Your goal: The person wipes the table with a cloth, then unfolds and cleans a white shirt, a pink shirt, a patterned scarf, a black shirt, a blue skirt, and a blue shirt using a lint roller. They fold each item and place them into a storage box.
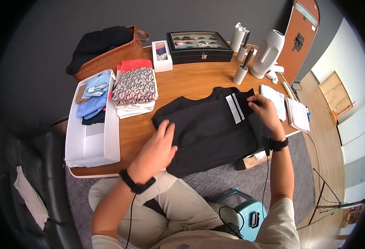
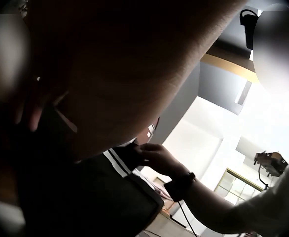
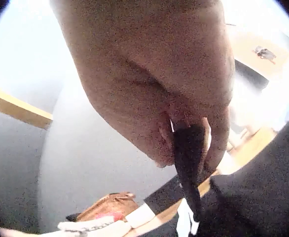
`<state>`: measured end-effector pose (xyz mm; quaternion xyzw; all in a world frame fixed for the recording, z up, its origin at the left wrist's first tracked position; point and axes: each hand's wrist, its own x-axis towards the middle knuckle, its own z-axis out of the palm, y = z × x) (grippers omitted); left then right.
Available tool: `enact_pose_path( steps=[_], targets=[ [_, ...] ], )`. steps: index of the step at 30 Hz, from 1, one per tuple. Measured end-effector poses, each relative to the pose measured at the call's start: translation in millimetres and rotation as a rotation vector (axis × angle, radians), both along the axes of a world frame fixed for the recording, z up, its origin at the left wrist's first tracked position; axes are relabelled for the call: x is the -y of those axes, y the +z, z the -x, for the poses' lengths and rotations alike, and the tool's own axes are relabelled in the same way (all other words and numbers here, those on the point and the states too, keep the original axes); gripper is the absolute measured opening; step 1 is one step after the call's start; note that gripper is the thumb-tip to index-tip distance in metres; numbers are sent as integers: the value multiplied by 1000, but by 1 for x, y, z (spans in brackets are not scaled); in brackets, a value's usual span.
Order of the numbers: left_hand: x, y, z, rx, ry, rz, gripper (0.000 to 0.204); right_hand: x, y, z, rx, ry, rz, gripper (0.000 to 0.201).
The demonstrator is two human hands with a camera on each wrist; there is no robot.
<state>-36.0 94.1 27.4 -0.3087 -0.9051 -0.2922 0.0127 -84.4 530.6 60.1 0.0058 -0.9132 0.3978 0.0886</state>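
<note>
A black T-shirt [image 1: 207,128] with two white stripes lies spread over the front of the wooden table. At its upper right, my right hand [image 1: 265,111] pinches the sleeve between thumb and fingers. In the right wrist view a fold of black cloth [image 3: 188,153] rises between those fingers. My left hand [image 1: 156,149] is over the shirt's left edge, its fingers extended and loosely bent, slightly blurred. The left wrist view is dark around that hand, with the black cloth beneath it.
A white box [image 1: 112,141] with folded blue clothes stands left, beside a stack of folded clothes [image 1: 134,85]. Behind are a brown basket [image 1: 107,56], a glasses case [image 1: 201,56], lint rollers [image 1: 240,74] and a white vase [image 1: 268,54]. Folded towels [image 1: 297,114] lie at the right edge.
</note>
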Motion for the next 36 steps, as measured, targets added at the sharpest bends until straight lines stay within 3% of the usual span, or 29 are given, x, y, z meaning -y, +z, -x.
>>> enact_pose_path(
  steps=[5, 7, 9, 10, 11, 13, 15, 17, 19, 24, 25, 26, 27, 28, 31, 32, 36],
  targets=[
    [9, -8, 63, 135, 120, 4, 73, 53, 53, -2, -55, 100, 185, 17],
    [14, -12, 75, 221, 149, -5, 71, 72, 77, -7, -141, 232, 224, 16],
    [23, -20, 82, 217, 178, -27, 61, 77, 96, -10, -141, 252, 213, 17],
    [27, -16, 83, 213, 160, -53, 47, 77, 103, -9, -151, 279, 322, 18],
    [31, -11, 83, 215, 159, -54, 47, 77, 106, -7, -162, 305, 433, 18],
    [41, -1, 80, 242, 255, 52, 40, 60, 98, 13, -157, 286, 687, 20],
    [51, -9, 79, 220, 260, 56, 32, 37, 79, 40, 3, 178, 624, 19],
    [57, -16, 81, 154, 256, 235, 28, 10, 23, 68, 97, 125, 426, 20],
    [54, -13, 75, 152, 290, 249, 27, 0, -16, 76, 191, 27, 188, 22],
    [43, -15, 56, 150, 373, 137, 37, 2, -39, 65, 172, -3, 301, 24],
    [32, 2, 37, 37, 377, 115, 47, 5, -35, 63, 173, 1, 298, 24],
    [20, 9, 22, -77, 380, 94, 57, 9, -26, 60, 168, -2, 439, 26],
    [11, 4, 9, -90, 297, 99, 75, 12, -17, 58, 164, -5, 579, 27],
    [-1, 2, -7, -131, 236, 105, 79, 13, -10, 60, 158, 47, 623, 31],
    [-25, -24, -28, -346, 161, 263, 58, 52, 31, 47, 24, 175, 689, 31],
    [-28, -29, -28, -464, 215, 349, 45, 65, 46, 44, 3, 204, 686, 33],
    [-16, -33, -36, -542, 335, 487, 42, 98, 95, 22, -147, 254, 770, 33]
  ],
)
